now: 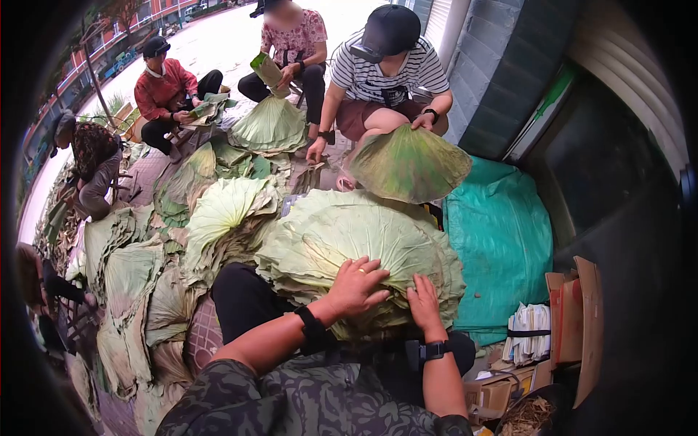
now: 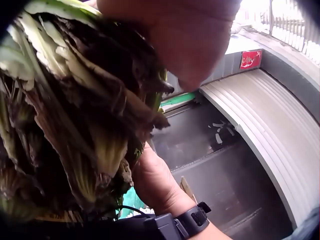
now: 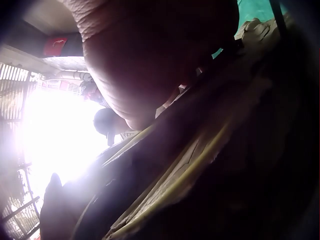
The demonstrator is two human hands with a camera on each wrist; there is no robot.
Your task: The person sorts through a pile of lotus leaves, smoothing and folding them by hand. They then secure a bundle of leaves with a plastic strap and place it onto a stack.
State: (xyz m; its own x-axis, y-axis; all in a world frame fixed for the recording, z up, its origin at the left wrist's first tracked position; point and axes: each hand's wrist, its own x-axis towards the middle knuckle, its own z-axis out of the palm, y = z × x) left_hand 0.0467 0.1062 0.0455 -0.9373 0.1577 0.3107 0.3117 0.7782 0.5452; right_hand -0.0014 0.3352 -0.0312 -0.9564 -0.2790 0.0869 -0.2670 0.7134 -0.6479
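Observation:
A thick stack of large pale green leaves [image 1: 342, 232] lies across the lap in the head view. My left hand [image 1: 356, 287] rests on its near part, fingers spread and pointing right; a ring is on one finger. Fingers extended, my right hand [image 1: 424, 299] touches the stack's near right side. In the left wrist view, layered, ragged leaf edges [image 2: 75, 125] show below my left hand [image 2: 175, 35], and my right hand [image 2: 157, 182] is against their side. The right wrist view has my right hand [image 3: 155, 55] over dark, shadowed leaves [image 3: 185, 185].
Opposite, a person in a striped shirt [image 1: 396, 73] holds a browned leaf [image 1: 411, 163]. Other people sit at the back and left. Leaf piles [image 1: 131, 276] cover the left ground. On the right are a green tarp [image 1: 498, 240], bundled papers [image 1: 528, 334] and cardboard [image 1: 587, 320].

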